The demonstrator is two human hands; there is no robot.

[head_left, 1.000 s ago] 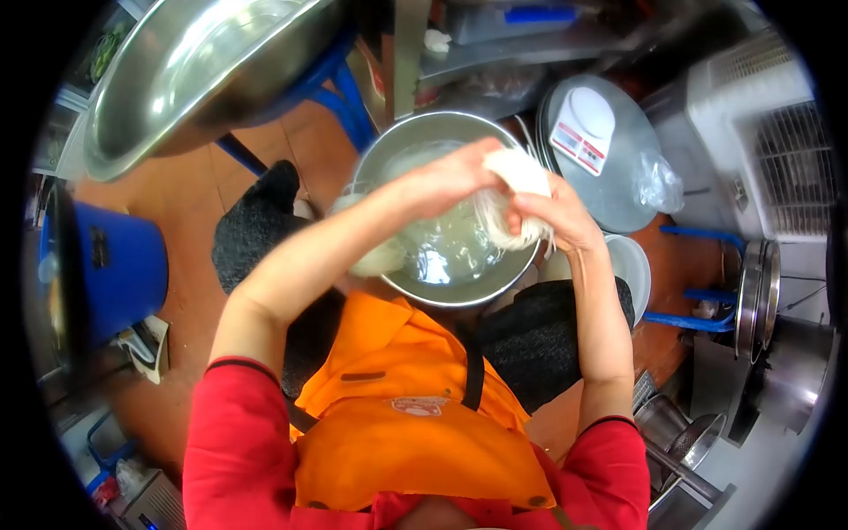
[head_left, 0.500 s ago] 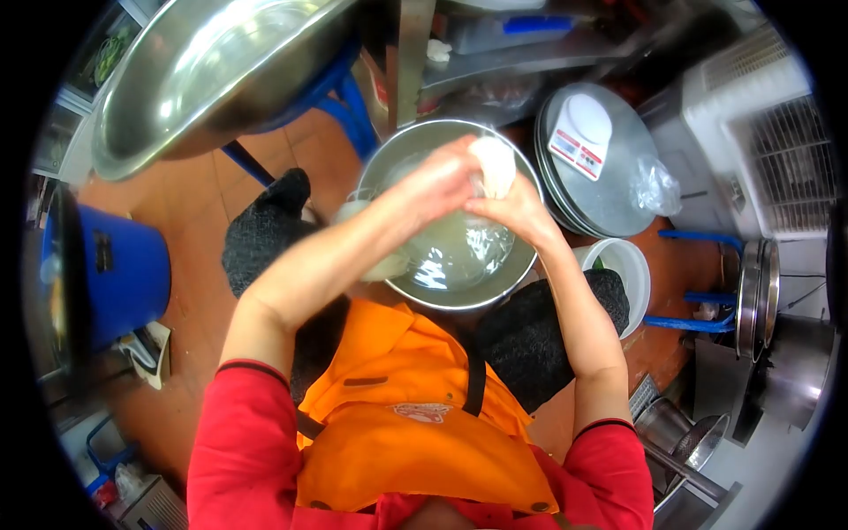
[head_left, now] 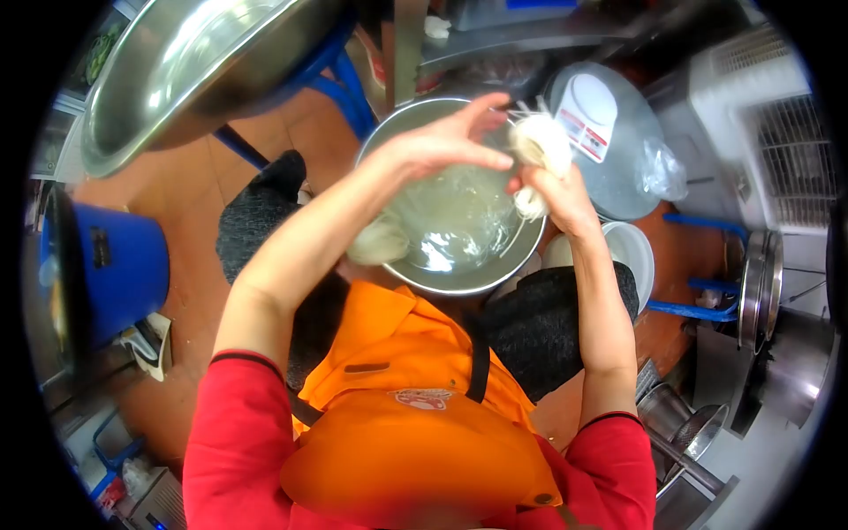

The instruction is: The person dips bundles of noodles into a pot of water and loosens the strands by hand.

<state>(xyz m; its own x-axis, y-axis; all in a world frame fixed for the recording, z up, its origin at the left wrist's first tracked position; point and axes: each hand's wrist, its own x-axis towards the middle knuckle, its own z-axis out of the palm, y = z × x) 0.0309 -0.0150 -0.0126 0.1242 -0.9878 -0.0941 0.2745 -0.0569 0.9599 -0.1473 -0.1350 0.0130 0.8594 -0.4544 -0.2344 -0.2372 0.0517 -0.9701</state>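
My right hand (head_left: 561,194) grips a bundle of white noodles (head_left: 541,146), with strands hanging below the fingers and sticking up at the top. It is over the right rim of a round metal basin (head_left: 450,290). My left hand (head_left: 450,141) is open above the basin, fingers and thumb spread towards the noodles and apart from them. Inside the basin lies a shiny, clear surface like water or plastic film; I cannot tell which. Another pale bundle (head_left: 378,240) shows at the basin's left edge, partly behind my left forearm.
A kitchen scale (head_left: 587,115) and a plastic bag (head_left: 661,177) rest on stacked round metal lids at right. A white bucket (head_left: 638,265) stands beside my right knee. A large metal bowl (head_left: 132,124) is at upper left, and a blue bin (head_left: 128,269) at left.
My right hand has moved right and up with the noodle bundle. My left hand has let go of the bundle and opened. The view has shifted slightly.
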